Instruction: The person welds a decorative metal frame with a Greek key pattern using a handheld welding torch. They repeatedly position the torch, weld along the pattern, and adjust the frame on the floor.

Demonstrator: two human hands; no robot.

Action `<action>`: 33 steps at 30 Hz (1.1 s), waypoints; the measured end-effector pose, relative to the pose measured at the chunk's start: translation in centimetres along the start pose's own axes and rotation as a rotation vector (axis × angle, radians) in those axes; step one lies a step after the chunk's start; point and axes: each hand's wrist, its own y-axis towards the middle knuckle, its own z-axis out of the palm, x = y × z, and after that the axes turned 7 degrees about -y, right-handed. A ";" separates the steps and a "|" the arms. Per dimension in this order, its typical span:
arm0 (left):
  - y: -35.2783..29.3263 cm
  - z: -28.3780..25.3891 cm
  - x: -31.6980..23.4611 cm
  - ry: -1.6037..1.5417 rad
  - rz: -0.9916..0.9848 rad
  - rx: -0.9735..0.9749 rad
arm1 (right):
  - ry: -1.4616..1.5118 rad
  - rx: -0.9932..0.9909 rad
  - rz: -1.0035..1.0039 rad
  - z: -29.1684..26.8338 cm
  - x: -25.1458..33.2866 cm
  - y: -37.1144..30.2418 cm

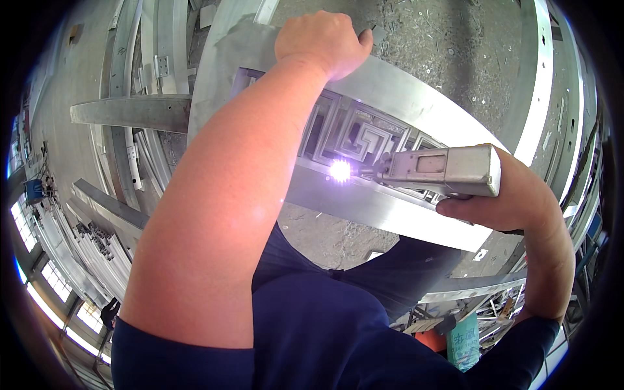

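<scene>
My right hand is wrapped around a silver, box-bodied handheld welding gun. The gun's nozzle points left, and a glaring white-violet light burns at its tip, against the panel's inner near edge. Beneath it lies a metal panel with a broad, bare border and an angular maze-like lattice set in its opening. My left hand rests closed at the panel's far edge, its thumb beside a small grey block. What its fingers grip is hidden. My left forearm crosses over part of the panel.
Metal bars jut out to the left of the panel. Long metal profiles stand along the right side. Small scraps litter the grey floor. A green package lies at the lower right among loose offcuts.
</scene>
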 end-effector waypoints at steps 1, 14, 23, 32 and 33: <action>0.1 0.1 0.0 0.001 0.001 0.000 | -0.002 -0.005 -0.008 0.0 -0.2 0.0; -0.2 -0.3 0.1 -0.046 -0.007 0.025 | 0.017 0.005 0.015 0.0 -0.7 -0.3; -0.2 0.0 0.1 -0.051 -0.003 0.002 | 0.007 0.019 0.053 -1.0 -0.9 -1.3; 0.0 0.5 0.6 -0.052 0.036 -0.047 | -0.019 0.023 -0.060 -0.7 0.3 -0.2; 0.0 0.4 0.5 -0.053 0.030 -0.040 | -0.002 0.024 -0.056 -0.5 0.3 -0.2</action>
